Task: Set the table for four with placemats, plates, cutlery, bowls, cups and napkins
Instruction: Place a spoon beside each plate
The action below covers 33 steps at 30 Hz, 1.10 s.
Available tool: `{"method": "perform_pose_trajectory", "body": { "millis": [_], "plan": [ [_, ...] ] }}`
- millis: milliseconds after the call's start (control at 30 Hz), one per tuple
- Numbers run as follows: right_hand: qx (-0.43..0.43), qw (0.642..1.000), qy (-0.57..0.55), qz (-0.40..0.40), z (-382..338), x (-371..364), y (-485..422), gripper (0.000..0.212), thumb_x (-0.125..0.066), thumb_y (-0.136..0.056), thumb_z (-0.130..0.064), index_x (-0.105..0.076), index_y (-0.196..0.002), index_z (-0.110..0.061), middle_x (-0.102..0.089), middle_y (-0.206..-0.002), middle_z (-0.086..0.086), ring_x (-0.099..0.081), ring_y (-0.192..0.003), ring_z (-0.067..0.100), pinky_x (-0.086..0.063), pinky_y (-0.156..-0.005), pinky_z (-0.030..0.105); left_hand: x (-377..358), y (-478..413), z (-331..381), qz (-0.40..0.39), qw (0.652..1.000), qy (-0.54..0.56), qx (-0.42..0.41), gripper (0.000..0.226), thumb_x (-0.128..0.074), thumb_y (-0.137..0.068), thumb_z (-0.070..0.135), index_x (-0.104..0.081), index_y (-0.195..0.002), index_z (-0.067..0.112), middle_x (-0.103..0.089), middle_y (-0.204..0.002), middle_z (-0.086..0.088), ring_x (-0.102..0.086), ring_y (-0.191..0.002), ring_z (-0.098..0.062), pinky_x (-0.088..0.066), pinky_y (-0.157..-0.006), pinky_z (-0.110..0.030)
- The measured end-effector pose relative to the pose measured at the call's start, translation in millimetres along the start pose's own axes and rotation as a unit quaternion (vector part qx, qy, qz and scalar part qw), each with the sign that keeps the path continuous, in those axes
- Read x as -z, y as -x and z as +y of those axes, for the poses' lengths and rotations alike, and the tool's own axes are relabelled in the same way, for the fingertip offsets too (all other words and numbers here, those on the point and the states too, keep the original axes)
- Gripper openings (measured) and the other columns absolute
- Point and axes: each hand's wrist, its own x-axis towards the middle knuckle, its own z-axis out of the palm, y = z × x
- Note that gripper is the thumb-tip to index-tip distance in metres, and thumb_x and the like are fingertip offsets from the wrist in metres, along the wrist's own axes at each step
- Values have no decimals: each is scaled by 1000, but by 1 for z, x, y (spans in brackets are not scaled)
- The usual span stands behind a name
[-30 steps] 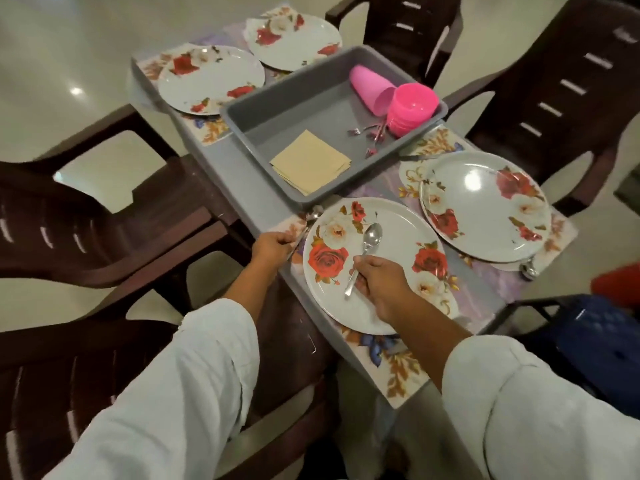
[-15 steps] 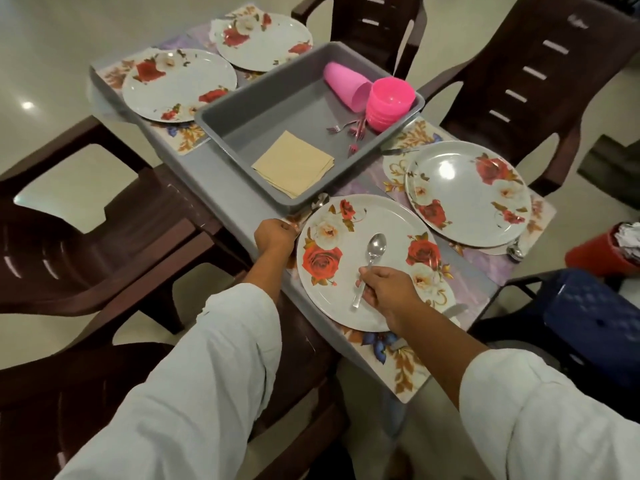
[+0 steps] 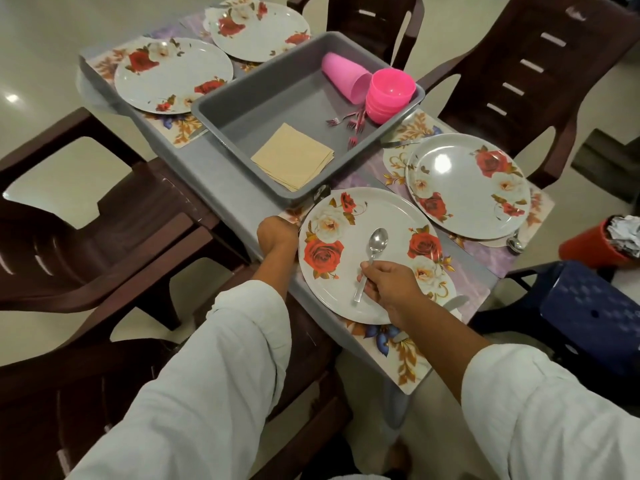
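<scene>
The right hand (image 3: 391, 289) is over the nearest plate (image 3: 381, 209), its fingers pinching the handle of a spoon (image 3: 372, 258) whose bowl points away. I judge it is about to be laid beside the plate. The left hand (image 3: 277, 235) sits curled at that plate's left rim, and I cannot tell whether its fingers hold anything. A knife (image 3: 457, 301) lies on the placemat (image 3: 405, 362) at the plate's right.

Beyond, the second plate (image 3: 460, 188) has a spoon and a knife by it. In the middle of the surface (image 3: 221, 181) the grey tray (image 3: 277, 98) holds the napkins (image 3: 292, 161), forks (image 3: 353, 128), pink cups (image 3: 346, 77) and stacked bowls (image 3: 389, 91). The far left plate (image 3: 173, 74) and the farthest plate (image 3: 259, 29) rest on mats.

Mats and plates look done and the cutlery partly so; forks, bowls, cups and napkins remain.
</scene>
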Motion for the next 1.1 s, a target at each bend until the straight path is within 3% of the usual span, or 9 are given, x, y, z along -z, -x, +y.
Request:
{"method": "perform_pose_trajectory", "body": {
  "millis": [167,267,400,500,600,733,933,1000,1100],
  "plan": [
    [8,1000,-7,-9,-2,-3,11,20,-73,-93,-14,-74,-108,-3,-75,-101,15,-73,-87,19,-62,-79,28,8,10,-6,9,999,36,-29,12,-66,-93,17,-74,-97,9,-71,-96,-7,-64,-84,-26,-50,-66,-32],
    [17,1000,-12,-14,-3,-5,23,20,-75,-91,-13,-73,-106,-1,-75,-98,17,-74,-83,20,-62,-80,30,18,25,-15,29,994,96,-43,11,-63,-94,14,-73,-97,12,-71,-94,-4,-66,-84,-23,-57,-68,-34],
    [39,998,-28,-41,-2,-10,52,16,-75,-90,-9,-72,-103,0,-74,-93,14,-72,-80,17,-62,-74,25,38,57,-33,40,985,162,-53,11,-59,-95,16,-70,-96,17,-64,-87,6,-62,-82,-16,-51,-65,-26],
    [56,996,-18,-71,2,-13,77,14,-75,-91,-13,-72,-102,-5,-73,-91,8,-70,-75,12,-61,-72,22,48,89,-54,-10,975,207,-78,10,-66,-95,19,-72,-89,15,-66,-76,6,-59,-69,-8,-49,-65,-24],
    [67,991,-16,-115,11,-18,106,11,-72,-94,-15,-73,-99,-6,-69,-79,6,-60,-58,7,-53,-54,16,65,131,-78,-92,958,254,-99,9,-67,-96,13,-70,-88,9,-65,-71,-3,-57,-58,-8,-50,-55,-18],
    [71,983,-36,-162,38,-28,144,13,-68,-97,-18,-73,-100,-7,-76,-94,11,-69,-72,7,-57,-62,18,96,200,-118,-203,944,234,-117,19,-64,-99,18,-70,-98,0,-65,-69,-5,-58,-53,-5,-48,-51,-18],
    [82,984,-32,-153,90,-50,194,9,-70,-95,-15,-74,-96,-7,-73,-86,10,-66,-72,13,-58,-62,20,138,259,-182,-235,930,260,-107,34,-53,-105,22,-67,-105,-9,-67,-75,-15,-57,-54,-12,-43,-47,-19],
    [78,984,-19,-156,110,-59,210,9,-72,-94,-16,-75,-95,-8,-74,-86,9,-68,-76,15,-56,-61,20,156,269,-202,-228,933,257,-110,38,-56,-104,25,-67,-106,-11,-68,-81,-18,-58,-57,-12,-45,-55,-22],
    [79,983,-3,-168,131,-79,236,15,-73,-93,-18,-75,-101,-5,-73,-83,6,-67,-70,11,-51,-55,15,186,276,-232,-218,936,256,-106,30,-69,-95,17,-68,-110,-9,-72,-91,-20,-60,-79,-25,-45,-78,-38]
  ]
}}
